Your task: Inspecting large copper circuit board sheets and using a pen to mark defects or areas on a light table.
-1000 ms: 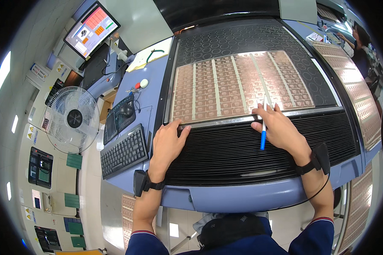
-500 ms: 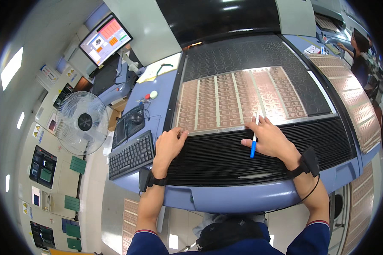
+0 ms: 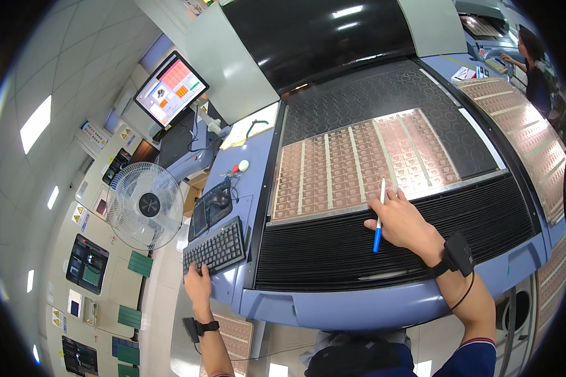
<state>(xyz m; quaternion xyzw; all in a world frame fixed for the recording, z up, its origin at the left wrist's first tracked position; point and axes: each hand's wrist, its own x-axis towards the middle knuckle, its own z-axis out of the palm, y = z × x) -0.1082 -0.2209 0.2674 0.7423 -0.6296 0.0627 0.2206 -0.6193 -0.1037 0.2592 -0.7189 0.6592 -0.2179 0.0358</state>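
Observation:
My left hand (image 3: 199, 289) rests its outstretched fingers on the near left corner of a black keyboard (image 3: 217, 247). My right hand (image 3: 404, 221) holds a white marker pen with a blue end (image 3: 377, 239), its slim tip pointing away from me. That hand hovers at or touches the near edge of a copper-coloured circuit board panel (image 3: 343, 166); contact cannot be made out. The panel, ruled by several pale strips, lies flat on a black machine bed with a ring pattern (image 3: 352, 94). Ribbed black bellows (image 3: 333, 248) run below my right hand.
Beyond the keyboard are a mouse (image 3: 217, 198), red and white buttons (image 3: 239, 167) and green-handled pliers (image 3: 255, 127) on paper. A monitor (image 3: 171, 89) and a fan (image 3: 148, 204) stand left. More copper panels (image 3: 516, 132) lie right, near another person (image 3: 536, 78).
My left hand has left the panel's near left corner and moved left and toward me onto the keyboard. My right hand still holds the marker near the panel's edge. The view has shifted.

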